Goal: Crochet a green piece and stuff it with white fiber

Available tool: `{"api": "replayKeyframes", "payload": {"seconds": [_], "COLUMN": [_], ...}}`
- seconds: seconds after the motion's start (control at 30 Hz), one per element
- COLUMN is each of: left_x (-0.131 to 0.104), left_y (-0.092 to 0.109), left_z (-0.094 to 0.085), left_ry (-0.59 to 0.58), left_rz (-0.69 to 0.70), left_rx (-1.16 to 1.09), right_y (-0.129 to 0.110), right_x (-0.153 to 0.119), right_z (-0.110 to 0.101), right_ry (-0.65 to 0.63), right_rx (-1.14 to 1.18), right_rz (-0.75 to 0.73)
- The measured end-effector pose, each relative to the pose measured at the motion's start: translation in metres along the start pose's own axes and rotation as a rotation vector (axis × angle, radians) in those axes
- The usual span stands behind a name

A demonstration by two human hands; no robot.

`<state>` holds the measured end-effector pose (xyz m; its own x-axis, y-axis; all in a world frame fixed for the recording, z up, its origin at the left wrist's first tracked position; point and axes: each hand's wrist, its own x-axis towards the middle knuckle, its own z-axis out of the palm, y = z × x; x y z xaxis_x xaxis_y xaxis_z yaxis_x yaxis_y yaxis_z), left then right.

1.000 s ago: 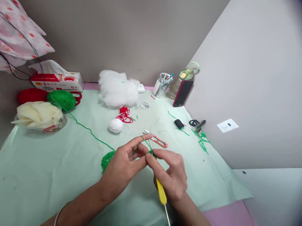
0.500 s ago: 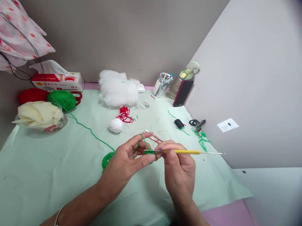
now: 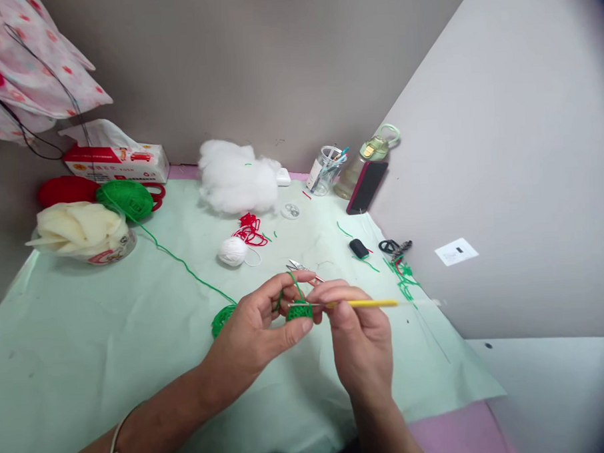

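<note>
My left hand pinches a small green crochet piece between thumb and fingers, and green yarn loops over its raised index finger. In my right hand is a crochet hook with a yellow handle, held like a pen; its metal tip lies at the top edge of the green piece. The hook's far end is blurred. A coil of green yarn rests on the cloth, partly hidden behind my left hand. From it a strand runs back to the green yarn ball. Small scissors lie just behind my fingers.
White stuffing sits at the back, with a white yarn ball and red yarn before it. A tub of pale pads and a tissue box stand left. At right are a pen jar, bottle, phone and black case.
The green piece has turned up between my left fingers, so more of it shows. My left hand has shifted slightly right, and the hook has tilted a little.
</note>
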<state>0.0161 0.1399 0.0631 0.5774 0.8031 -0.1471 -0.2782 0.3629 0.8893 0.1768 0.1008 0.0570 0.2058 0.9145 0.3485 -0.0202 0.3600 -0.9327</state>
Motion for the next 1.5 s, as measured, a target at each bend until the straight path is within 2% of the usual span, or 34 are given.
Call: {"api": "replayKeyframes", "payload": {"seconds": [0.07,0.13,0.27,0.4,0.67,0.83,0.97,1.03,1.07,1.1,1.17,1.27,1.37,1.5], "left_x": [0.0,0.0,-0.001,-0.001,-0.001,-0.001,-0.003,-0.003,-0.003,-0.003,-0.001,0.002,0.002,0.0], "left_y": [-0.001,0.0,0.003,0.003,0.002,0.005,0.003,0.002,0.001,0.002,0.003,0.006,0.007,0.003], "left_z": [0.001,0.001,-0.001,-0.003,-0.008,-0.001,0.009,0.012,0.012,0.011,0.008,0.004,0.005,0.006], "left_ry": [-0.024,-0.056,-0.078,-0.027,0.035,0.131,0.281,0.294,0.269,0.223,0.114,0.033,0.024,0.019], "left_rz": [0.015,-0.004,-0.051,-0.033,0.038,0.105,0.232,0.197,0.135,0.049,-0.11,-0.179,-0.137,-0.103], "left_rx": [0.021,-0.006,-0.044,0.036,0.305,0.426,0.533,0.444,0.343,0.215,-0.059,-0.283,-0.269,-0.144], "right_y": [0.002,0.003,0.003,-0.001,-0.007,-0.013,-0.003,0.004,0.007,0.009,0.007,-0.002,-0.007,0.0], "right_x": [-0.003,-0.005,-0.003,0.0,-0.001,-0.009,-0.015,-0.017,-0.019,-0.019,-0.019,-0.013,-0.008,-0.008], "right_z": [-0.001,-0.003,-0.006,-0.005,-0.009,-0.01,-0.01,-0.009,-0.009,-0.008,-0.008,-0.006,-0.005,-0.004], "right_ry": [0.03,0.06,0.067,0.063,-0.001,-0.049,-0.153,-0.145,-0.125,-0.104,-0.02,0.145,0.123,0.072], "right_rx": [-0.171,-0.209,-0.055,0.052,-0.019,-0.313,-0.632,-0.812,-0.861,-0.863,-0.727,-0.328,-0.086,-0.108], "right_rz": [-0.098,-0.1,0.001,0.046,0.009,-0.175,-0.481,-0.635,-0.672,-0.669,-0.573,-0.323,-0.13,-0.053]}}
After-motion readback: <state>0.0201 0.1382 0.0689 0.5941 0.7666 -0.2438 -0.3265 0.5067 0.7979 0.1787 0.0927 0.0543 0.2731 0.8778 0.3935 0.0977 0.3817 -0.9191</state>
